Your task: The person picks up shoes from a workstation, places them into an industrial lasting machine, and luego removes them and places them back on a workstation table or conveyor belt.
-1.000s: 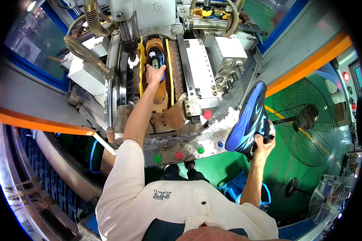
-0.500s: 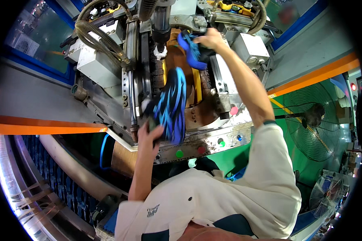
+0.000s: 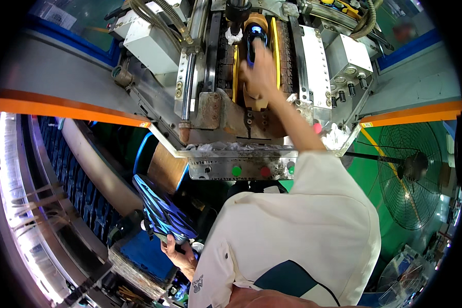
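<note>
At the lower left, my left hand (image 3: 178, 252) is closed round the end of a blue and black shoe upper (image 3: 164, 210), beside the machine's front. It is held at a slant, its light blue streaks showing. My right hand (image 3: 261, 72) reaches into the middle of the machine, over a second blue and black shoe upper (image 3: 255, 34) lying between two yellow strips (image 3: 275, 51). The fingers stretch forward onto this upper, thumb spread to the left. The hand hides most of the upper and is slightly blurred.
A dark press rod with a white wrapped tip (image 3: 233, 36) hangs just left of the right hand. Green and red buttons line the machine's front panel (image 3: 215, 168). A conveyor (image 3: 87, 164) curves along the left. A caged fan (image 3: 413, 167) stands at the right.
My left hand has carried its shoe upper down and left, away from the machine. The other upper now sits between the yellow strips, with my right hand over it. The view has shifted.
</note>
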A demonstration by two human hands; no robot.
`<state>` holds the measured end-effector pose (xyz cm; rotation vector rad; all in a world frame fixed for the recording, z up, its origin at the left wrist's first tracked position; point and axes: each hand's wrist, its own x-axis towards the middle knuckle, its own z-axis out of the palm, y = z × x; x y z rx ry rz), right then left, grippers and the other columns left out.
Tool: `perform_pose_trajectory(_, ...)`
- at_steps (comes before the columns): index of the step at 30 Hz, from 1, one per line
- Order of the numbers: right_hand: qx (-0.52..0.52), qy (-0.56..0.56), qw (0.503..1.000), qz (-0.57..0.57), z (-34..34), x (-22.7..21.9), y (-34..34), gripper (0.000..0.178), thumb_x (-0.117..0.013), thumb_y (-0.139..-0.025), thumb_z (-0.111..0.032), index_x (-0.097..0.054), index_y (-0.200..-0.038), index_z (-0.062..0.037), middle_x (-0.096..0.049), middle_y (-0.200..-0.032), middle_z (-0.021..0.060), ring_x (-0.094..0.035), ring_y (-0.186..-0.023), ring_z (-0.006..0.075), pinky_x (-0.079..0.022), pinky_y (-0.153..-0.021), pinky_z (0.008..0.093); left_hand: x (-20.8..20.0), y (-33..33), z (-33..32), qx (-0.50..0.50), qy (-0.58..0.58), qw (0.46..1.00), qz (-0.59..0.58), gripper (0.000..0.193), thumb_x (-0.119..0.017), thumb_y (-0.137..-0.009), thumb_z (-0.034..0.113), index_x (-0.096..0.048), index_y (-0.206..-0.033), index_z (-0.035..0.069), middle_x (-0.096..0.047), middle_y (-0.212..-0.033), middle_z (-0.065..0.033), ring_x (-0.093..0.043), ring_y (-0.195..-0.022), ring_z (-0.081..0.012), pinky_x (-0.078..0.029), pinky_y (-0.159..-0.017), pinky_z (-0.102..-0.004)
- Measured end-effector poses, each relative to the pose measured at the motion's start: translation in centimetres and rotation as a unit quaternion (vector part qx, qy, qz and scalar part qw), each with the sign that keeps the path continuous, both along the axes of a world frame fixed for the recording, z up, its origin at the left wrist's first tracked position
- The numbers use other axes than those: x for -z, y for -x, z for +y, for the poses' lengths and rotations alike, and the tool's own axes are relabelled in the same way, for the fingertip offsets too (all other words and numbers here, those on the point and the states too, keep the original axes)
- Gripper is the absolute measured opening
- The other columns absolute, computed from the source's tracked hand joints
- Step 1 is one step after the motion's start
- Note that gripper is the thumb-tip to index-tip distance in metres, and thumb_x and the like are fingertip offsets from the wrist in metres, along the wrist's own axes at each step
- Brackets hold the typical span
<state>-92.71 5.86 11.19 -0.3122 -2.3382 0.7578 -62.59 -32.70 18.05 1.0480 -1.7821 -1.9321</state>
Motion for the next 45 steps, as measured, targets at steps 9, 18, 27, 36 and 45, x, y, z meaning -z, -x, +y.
perform_pose_trajectory(9, -0.366, 0.075, 0.923, -0.098, -16.5, 16.4, -18.0, 0.034, -0.063, -0.069, 0.002, -0.056, -0.1, -0.0107, -0.058, -0.098, 0.0072, -0.059, -0.081, 0.0276, -0.051, -0.067, 0.0363, -3.3, 2.1, 5.3, -0.007, -0.063, 0.997, -0.047, 0.069, -0.077, -0.062, 0.027, -0.046, -0.118, 0.003, -0.052, -0.104, -0.0073, -0.051, -0.091, -0.0211, -0.043, -0.074, -0.0347)
perform_pose_trajectory(18, -0.212, -0.025, 0.886, 0.412, -0.1, -9.5, -2.3, 0.025, -0.064, -0.073, -0.002, -0.053, -0.095, -0.0013, -0.054, -0.075, 0.0103, -0.053, -0.068, 0.0219, -0.042, -0.059, 0.0299, -1.0, 0.1, 4.6, 0.026, -0.134, 0.991, -0.012, 0.062, -0.076, -0.066, 0.025, -0.049, -0.117, 0.003, -0.054, -0.106, -0.0074, -0.052, -0.096, -0.022, -0.042, -0.081, -0.0389)
perform_pose_trajectory(27, -0.077, 0.174, 0.881, 0.433, 8.0, -24.1, 12.3, 0.063, -0.078, -0.056, -0.017, -0.052, -0.111, -0.0011, -0.061, -0.096, 0.0129, -0.06, -0.09, 0.0224, -0.049, -0.078, 0.031, -0.1, 1.0, 5.0, 0.043, -0.161, 0.985, -0.035, 0.064, -0.074, -0.066, 0.031, -0.049, -0.118, 0.005, -0.055, -0.106, -0.0048, -0.051, -0.099, -0.02, -0.041, -0.083, -0.0375)
perform_pose_trajectory(36, -0.083, 0.153, 0.973, 0.148, 10.4, -8.0, 17.1, 0.05, -0.071, -0.066, -0.013, -0.053, -0.112, -0.0001, -0.062, -0.096, 0.0109, -0.06, -0.088, 0.022, -0.049, -0.076, 0.0301, -1.4, 0.7, 6.5, -0.049, -0.194, 0.98, 0.017, 0.041, -0.067, -0.074, 0.011, -0.054, -0.112, 0.0, -0.059, -0.096, -0.0037, -0.057, -0.086, -0.0133, -0.045, -0.077, -0.0267)
perform_pose_trajectory(45, -0.107, 0.125, 0.984, -0.063, 12.3, 4.2, 21.9, 0.041, -0.065, -0.074, -0.012, -0.054, -0.111, 0.0026, -0.063, -0.095, 0.0109, -0.061, -0.086, 0.0202, -0.049, -0.074, 0.0285, 4.3, -9.9, 5.9, -0.193, -0.256, 0.944, 0.078, 0.043, -0.069, -0.075, 0.009, -0.053, -0.114, -0.003, -0.062, -0.098, -0.0065, -0.06, -0.083, -0.0132, -0.049, -0.077, -0.0266)
